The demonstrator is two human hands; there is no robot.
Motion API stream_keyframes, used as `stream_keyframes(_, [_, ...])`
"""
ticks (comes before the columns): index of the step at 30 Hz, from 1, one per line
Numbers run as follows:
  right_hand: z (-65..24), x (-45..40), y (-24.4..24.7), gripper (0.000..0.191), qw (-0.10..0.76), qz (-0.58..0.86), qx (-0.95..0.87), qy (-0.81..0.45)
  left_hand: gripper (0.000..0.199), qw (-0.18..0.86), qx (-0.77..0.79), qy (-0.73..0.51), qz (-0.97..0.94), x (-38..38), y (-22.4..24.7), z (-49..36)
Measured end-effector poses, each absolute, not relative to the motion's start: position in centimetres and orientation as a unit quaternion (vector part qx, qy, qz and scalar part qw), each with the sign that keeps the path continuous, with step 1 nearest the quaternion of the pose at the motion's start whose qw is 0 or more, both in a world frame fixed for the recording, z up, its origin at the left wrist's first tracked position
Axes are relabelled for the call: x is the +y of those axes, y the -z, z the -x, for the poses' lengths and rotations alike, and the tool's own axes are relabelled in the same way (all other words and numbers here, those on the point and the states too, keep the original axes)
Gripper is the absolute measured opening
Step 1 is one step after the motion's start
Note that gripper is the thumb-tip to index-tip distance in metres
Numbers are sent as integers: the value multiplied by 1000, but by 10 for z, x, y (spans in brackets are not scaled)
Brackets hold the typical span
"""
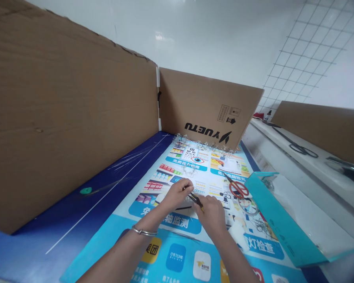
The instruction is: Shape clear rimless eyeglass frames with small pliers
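Observation:
My right hand [211, 214] is closed around a small pair of pliers [196, 199] with dark and yellow handles, their jaws pointing up and left. The fingers of my left hand [177, 193] are pinched together right at the jaws. Whatever small piece sits between those fingers is too hidden to name. Both hands are over a printed blue and white poster sheet [181, 237]. To the right of my hands lie red-handled scissors [238, 189] and a clear ring-shaped roll [249, 206]. A crumpled white wad [238, 235] rests beside my right wrist.
Cardboard panels [76, 106] stand at the left and back. Clear beaded pieces [206, 145] line the back panel's foot. A teal open box [286, 224] and loose wire pieces [262, 227] are on the right. A green item [85, 190] lies left. Black scissors [302, 149] lie on a white ledge.

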State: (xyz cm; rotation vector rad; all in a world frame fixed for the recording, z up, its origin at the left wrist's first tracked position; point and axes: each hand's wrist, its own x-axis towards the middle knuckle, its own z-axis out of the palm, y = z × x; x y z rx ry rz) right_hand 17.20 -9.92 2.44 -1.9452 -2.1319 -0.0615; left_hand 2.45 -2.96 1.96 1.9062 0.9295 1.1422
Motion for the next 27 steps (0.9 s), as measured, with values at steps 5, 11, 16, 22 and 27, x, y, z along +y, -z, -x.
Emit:
stream_keyframes(5, [-171, -99, -25, 27, 118, 669, -734, 19, 12, 349, 354, -427, -755, -30, -20, -25])
stream_keyframes(11, [-169, -99, -27, 25, 118, 661, -740, 17, 12, 342, 354, -420, -762, -30, -20, -25])
stream_keyframes(16, [-169, -100, -28, 26, 110, 666, -738, 12, 12, 343, 358, -421, -760, -30, -18, -25])
stream_keyframes(22, [-169, -100, -26, 27, 117, 661, -741, 16, 13, 353, 370, -427, -745, -28, -15, -26])
stream_keyframes(27, [-169, -101, -26, 27, 121, 683, -718, 47, 13, 338, 376, -421, -753, -28, -17, -25])
